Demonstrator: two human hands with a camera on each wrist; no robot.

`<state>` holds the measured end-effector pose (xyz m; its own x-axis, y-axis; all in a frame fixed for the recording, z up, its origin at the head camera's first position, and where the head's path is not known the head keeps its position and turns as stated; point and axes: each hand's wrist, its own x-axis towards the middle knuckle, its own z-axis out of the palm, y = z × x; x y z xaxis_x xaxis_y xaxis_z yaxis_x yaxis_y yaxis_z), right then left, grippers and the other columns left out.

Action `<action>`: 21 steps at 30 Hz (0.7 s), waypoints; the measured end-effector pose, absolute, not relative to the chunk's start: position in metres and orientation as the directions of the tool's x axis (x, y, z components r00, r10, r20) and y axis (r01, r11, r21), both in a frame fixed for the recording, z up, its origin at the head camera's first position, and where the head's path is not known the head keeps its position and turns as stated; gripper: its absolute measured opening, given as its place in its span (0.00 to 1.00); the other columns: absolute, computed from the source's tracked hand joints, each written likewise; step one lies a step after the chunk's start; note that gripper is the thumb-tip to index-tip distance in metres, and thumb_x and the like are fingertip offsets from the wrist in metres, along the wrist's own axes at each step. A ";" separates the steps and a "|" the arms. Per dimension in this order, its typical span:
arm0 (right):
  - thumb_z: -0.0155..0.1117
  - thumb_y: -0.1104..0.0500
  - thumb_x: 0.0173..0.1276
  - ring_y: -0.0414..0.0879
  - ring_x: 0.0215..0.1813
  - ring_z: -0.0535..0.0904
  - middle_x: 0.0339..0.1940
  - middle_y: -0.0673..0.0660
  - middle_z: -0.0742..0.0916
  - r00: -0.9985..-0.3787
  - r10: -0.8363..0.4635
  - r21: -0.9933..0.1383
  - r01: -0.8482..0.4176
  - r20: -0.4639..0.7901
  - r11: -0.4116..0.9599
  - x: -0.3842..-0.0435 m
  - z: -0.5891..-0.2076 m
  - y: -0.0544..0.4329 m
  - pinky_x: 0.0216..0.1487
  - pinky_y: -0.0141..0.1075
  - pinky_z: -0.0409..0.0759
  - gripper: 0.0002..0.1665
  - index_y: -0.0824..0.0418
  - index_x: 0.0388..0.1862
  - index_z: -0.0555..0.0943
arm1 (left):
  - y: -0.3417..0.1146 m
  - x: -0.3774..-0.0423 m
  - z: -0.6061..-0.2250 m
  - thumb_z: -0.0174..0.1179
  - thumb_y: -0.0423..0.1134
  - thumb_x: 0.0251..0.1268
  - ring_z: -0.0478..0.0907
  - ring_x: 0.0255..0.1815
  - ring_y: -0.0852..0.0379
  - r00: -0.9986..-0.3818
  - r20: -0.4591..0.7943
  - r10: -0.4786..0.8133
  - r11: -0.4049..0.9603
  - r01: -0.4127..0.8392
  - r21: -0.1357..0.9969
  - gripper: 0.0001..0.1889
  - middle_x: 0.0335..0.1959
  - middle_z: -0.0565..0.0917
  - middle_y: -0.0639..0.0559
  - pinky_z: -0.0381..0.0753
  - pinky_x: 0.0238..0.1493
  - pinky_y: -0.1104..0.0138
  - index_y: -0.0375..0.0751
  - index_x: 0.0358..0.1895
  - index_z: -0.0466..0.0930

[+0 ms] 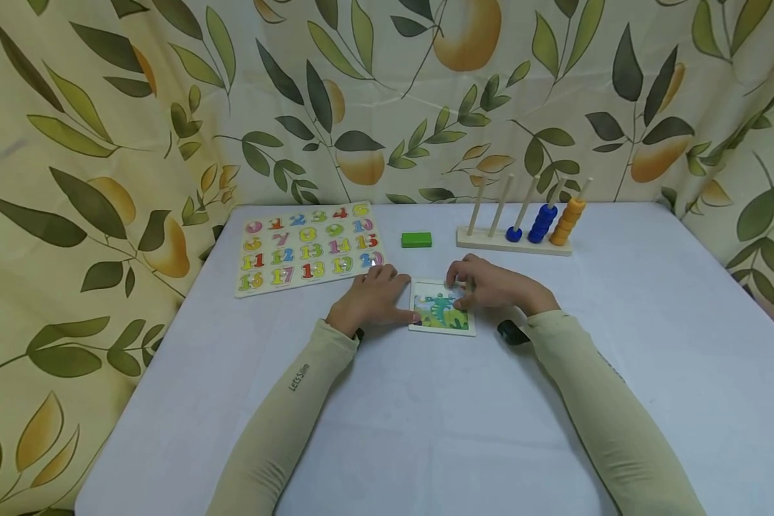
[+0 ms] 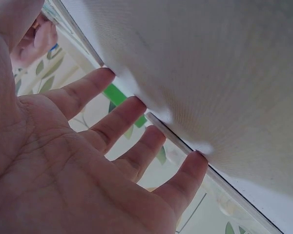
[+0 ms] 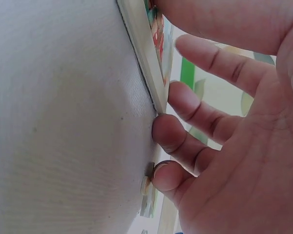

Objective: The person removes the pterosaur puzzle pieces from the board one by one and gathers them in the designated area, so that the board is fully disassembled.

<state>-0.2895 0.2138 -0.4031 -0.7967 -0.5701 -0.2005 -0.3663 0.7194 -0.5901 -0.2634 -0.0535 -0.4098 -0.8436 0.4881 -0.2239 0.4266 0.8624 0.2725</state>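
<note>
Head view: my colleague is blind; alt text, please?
A person's left hand and right hand touch a framed dinosaur picture on a white tablecloth. Beyond are a number board, a green block and a five-peg bead stand.

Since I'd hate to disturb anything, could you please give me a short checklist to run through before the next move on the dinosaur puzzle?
1. Dinosaur puzzle rests on the table, between both hands: ok.
2. Left grip in contact: ok, its thumb is at the puzzle's left edge, near the lower corner.
3. Right grip pinching a piece: cannot tell; it is at the puzzle's right side.
4. Upper right of the picture fully seated: cannot tell, fingers cover part of it.
5. Number board well clear of the left fingers: not ok, they are right by its near right corner.
6. Green block apart from the puzzle: ok, it lies beyond.
</note>
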 end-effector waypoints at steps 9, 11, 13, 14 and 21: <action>0.74 0.60 0.72 0.60 0.56 0.74 0.59 0.65 0.77 -0.786 -0.585 -0.603 -0.372 -0.199 0.706 -0.291 -0.404 0.217 0.59 0.58 0.74 0.21 0.58 0.62 0.84 | -0.053 -0.264 -0.408 0.66 0.66 0.72 0.56 0.81 0.42 -0.840 -0.226 0.494 0.860 0.433 0.270 0.45 0.79 0.64 0.44 0.58 0.80 0.43 0.49 0.84 0.63; 0.75 0.59 0.72 0.60 0.55 0.74 0.59 0.66 0.77 -0.788 -0.580 -0.598 -0.368 -0.206 0.712 -0.291 -0.403 0.218 0.59 0.58 0.75 0.21 0.58 0.62 0.83 | -0.053 -0.264 -0.406 0.66 0.66 0.72 0.57 0.81 0.42 -0.838 -0.224 0.497 0.858 0.436 0.273 0.45 0.79 0.65 0.44 0.58 0.80 0.43 0.49 0.84 0.63; 0.75 0.59 0.72 0.60 0.55 0.74 0.59 0.67 0.76 -0.792 -0.571 -0.594 -0.358 -0.215 0.720 -0.291 -0.402 0.218 0.58 0.58 0.75 0.21 0.57 0.61 0.83 | -0.053 -0.265 -0.405 0.66 0.66 0.72 0.57 0.81 0.42 -0.837 -0.222 0.500 0.856 0.438 0.276 0.45 0.78 0.65 0.44 0.58 0.80 0.42 0.48 0.84 0.63; 0.76 0.59 0.71 0.61 0.56 0.74 0.59 0.67 0.76 -0.794 -0.568 -0.595 -0.353 -0.218 0.722 -0.291 -0.402 0.218 0.58 0.58 0.75 0.21 0.57 0.60 0.83 | -0.053 -0.265 -0.405 0.66 0.66 0.72 0.57 0.80 0.41 -0.837 -0.221 0.501 0.855 0.439 0.277 0.45 0.78 0.65 0.43 0.58 0.80 0.42 0.48 0.84 0.63; 0.76 0.59 0.70 0.62 0.60 0.73 0.61 0.67 0.75 -0.794 -0.564 -0.608 -0.338 -0.225 0.719 -0.291 -0.403 0.216 0.63 0.61 0.73 0.19 0.56 0.56 0.81 | -0.053 -0.264 -0.407 0.66 0.66 0.72 0.56 0.80 0.42 -0.836 -0.236 0.496 0.859 0.431 0.276 0.45 0.78 0.65 0.44 0.57 0.80 0.42 0.49 0.84 0.63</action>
